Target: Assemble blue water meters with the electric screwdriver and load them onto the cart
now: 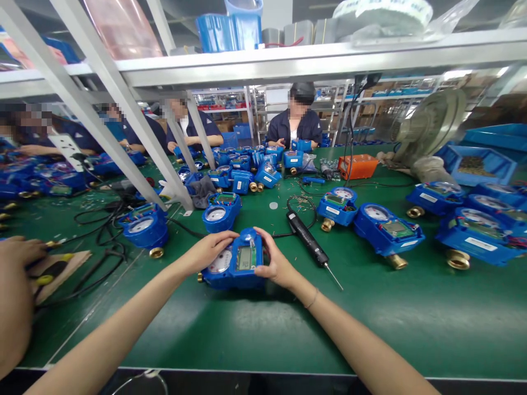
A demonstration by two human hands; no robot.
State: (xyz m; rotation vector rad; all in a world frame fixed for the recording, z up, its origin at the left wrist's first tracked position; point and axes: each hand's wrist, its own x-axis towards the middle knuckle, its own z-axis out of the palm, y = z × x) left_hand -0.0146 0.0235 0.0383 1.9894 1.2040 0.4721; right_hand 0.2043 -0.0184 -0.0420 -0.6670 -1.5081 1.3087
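A blue water meter [246, 258] with a round dial, a grey display and brass fittings rests on the green table in front of me. My left hand [212, 249] lies over its upper left, fingers curled along the far edge. Around the right side of the housing wraps my right hand [275, 260], thumb on the front by the display and fingers behind. Some wires and a green circuit board show in the open housing. To the right lies a black electric screwdriver [308, 238], its bit pointing toward me. Just behind the held meter stands another water meter [221, 212].
Several more water meters [389, 227] stand at right. An orange box [357, 167], a fan [432, 123] and a blue bin of screws [477, 164] are farther back. Slanted metal posts [123, 104] rise at left. A co-worker's arm [16, 296] reaches in from the left; other people sit opposite.
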